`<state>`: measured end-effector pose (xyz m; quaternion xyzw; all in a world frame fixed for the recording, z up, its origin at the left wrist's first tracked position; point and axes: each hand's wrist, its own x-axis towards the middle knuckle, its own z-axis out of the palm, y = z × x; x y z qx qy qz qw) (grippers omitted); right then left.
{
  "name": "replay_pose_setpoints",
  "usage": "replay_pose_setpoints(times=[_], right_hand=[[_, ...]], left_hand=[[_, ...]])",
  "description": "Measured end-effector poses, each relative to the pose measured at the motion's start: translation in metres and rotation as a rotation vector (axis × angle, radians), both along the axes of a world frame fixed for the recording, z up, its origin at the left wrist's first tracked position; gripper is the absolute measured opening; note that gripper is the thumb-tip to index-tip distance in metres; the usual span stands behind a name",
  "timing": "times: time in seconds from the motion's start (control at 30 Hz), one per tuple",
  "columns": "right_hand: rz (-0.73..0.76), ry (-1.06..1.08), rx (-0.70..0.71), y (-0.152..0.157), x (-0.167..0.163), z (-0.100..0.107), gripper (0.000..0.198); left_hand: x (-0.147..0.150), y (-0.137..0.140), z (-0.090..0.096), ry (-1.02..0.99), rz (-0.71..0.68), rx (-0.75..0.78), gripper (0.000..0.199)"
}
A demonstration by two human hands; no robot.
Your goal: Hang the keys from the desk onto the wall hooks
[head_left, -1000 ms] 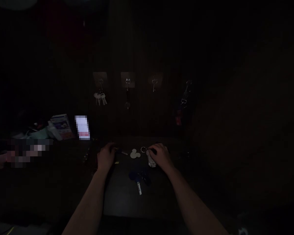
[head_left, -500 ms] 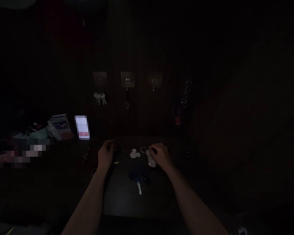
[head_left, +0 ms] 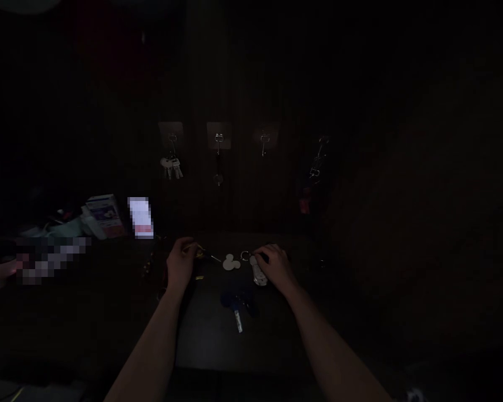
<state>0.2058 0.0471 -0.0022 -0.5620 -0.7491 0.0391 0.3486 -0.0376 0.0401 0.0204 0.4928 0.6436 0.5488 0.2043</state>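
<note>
In very dim light, my left hand [head_left: 181,265] rests on the dark tabletop, fingers curled around the near end of a thin tool with a yellow handle [head_left: 199,252]. Its slim metal shaft points right, towards a white mouse-head-shaped tag [head_left: 230,262]. My right hand [head_left: 275,267] is closed, thumb and fingertips at the top of a pale oblong key fob [head_left: 259,274]. A metal ring [head_left: 245,255] lies beside it. Between my forearms lies a key [head_left: 238,320] with a dark blue head. A small yellow piece [head_left: 199,277] is near my left hand.
Hooks line the dark wall; keys [head_left: 171,167] hang at left, a ring [head_left: 218,179] from the second hook, and a dark red item [head_left: 304,202] at right. Boxes [head_left: 104,215], a lit blurred screen [head_left: 141,218] and a beaded strand [head_left: 146,267] are to the left.
The yellow handle and metal shaft by my left hand now show more clearly. My right hand and the things on the table have stayed in place.
</note>
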Motion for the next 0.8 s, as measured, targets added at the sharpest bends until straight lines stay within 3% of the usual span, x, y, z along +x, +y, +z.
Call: replay_pose_setpoints(times=[0.5,0.8], right_hand=[[0.074,0.065,0.031,-0.007,-0.015,0.009,0.014],[0.165,0.100,0.104,-0.011,-0.020,0.008,0.021]], left_hand=[[0.008,0.003,-0.008,-0.092,-0.121,0.045,0.028],[0.014,0.006,-0.009,-0.246,-0.285,0.080,0.036]])
